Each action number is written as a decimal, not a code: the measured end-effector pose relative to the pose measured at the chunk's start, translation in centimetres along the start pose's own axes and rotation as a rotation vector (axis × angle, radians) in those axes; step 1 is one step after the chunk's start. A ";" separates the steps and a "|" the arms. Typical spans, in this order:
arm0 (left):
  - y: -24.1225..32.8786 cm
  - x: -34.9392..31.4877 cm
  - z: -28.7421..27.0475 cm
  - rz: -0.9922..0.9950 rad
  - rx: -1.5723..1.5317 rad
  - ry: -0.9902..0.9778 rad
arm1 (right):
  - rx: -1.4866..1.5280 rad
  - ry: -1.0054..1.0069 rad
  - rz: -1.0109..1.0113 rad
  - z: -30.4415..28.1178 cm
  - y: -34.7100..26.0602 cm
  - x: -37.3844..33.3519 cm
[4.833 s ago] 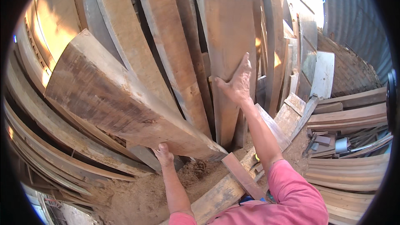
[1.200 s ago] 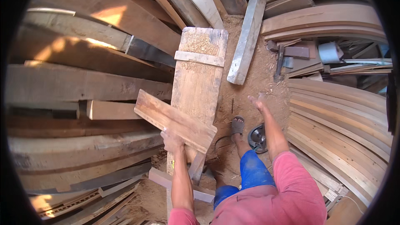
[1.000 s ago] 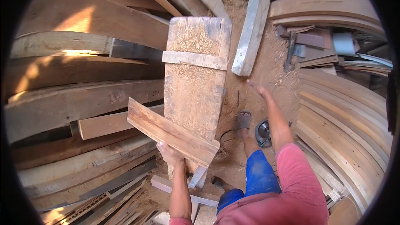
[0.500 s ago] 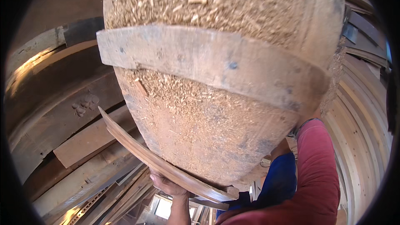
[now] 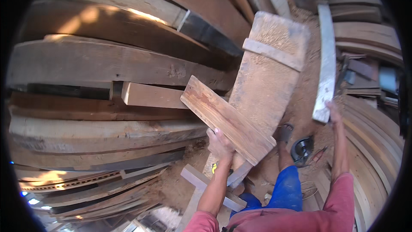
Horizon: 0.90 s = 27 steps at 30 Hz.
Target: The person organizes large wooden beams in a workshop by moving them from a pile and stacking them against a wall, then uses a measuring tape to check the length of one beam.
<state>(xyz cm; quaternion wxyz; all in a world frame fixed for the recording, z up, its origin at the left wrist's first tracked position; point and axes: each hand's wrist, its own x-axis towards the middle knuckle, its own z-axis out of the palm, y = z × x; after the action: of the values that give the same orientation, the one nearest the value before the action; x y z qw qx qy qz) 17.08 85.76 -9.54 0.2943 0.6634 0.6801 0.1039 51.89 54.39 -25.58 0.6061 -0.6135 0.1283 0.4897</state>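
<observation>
My left hand is closed on the near edge of a short brown wooden board, its face turned up. Underneath, a long sawdust-covered plank slopes away, with a wooden crosspiece across its far part. Whether the brown board touches the plank, I cannot tell. Out to the right, the fingers of my right hand are closed round the near end of a long, pale, slightly curved wooden plank.
A dark round power tool lies on the dusty ground by my foot. Stacked timber fills the left side; curved planks line the right. Crossed wooden pieces sit below my left forearm.
The view has drawn back from the sawdust-covered plank. The brown board in my left hand has turned from edge-on to face up. My right arm has stretched outward, with the pale plank in that hand.
</observation>
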 end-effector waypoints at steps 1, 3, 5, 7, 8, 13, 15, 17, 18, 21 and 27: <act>-0.2 0.2 0.1 -0.011 0.058 0.055 | 0.067 -0.002 0.028 -0.2 0.5 -2.2; -0.4 -0.3 -0.2 -0.018 0.184 0.093 | 0.243 0.085 0.102 1.1 2.0 -7.2; -0.9 -0.2 -0.9 -0.059 0.195 0.091 | 0.296 0.067 0.281 5.7 2.1 -13.2; -0.8 -0.2 -1.4 -0.073 0.082 0.072 | 0.343 -0.063 0.289 8.4 4.6 -17.9; -2.0 -0.2 -1.2 -0.059 -0.016 0.094 | 0.434 -0.175 0.224 9.8 5.8 -19.8; -1.4 -9.2 -7.1 0.536 -0.295 -0.198 | 0.596 -0.335 0.341 13.0 9.7 -29.7; -1.0 -15.5 -9.2 0.565 -0.207 -0.534 | 0.606 -0.353 0.356 13.4 11.1 -31.4; -2.1 -19.9 -8.8 0.522 -0.147 -0.609 | 0.707 -0.434 0.367 13.8 10.9 -32.8; -7.0 -20.8 -5.2 0.258 -0.231 -0.729 | 0.696 -0.443 0.366 14.5 10.4 -33.4; -4.9 -22.0 -5.0 -0.598 -0.640 -1.151 | 0.748 -0.419 0.412 14.6 9.1 -33.0; -8.5 -22.0 -2.3 -1.205 -1.201 -1.490 | -0.189 -0.077 0.565 6.3 9.6 -23.5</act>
<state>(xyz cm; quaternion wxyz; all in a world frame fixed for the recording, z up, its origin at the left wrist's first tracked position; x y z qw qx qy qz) 7.53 64.31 -6.48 0.8995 -0.1245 0.3842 -0.1664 30.47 47.41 -12.39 0.3906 -0.5882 0.2250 0.6715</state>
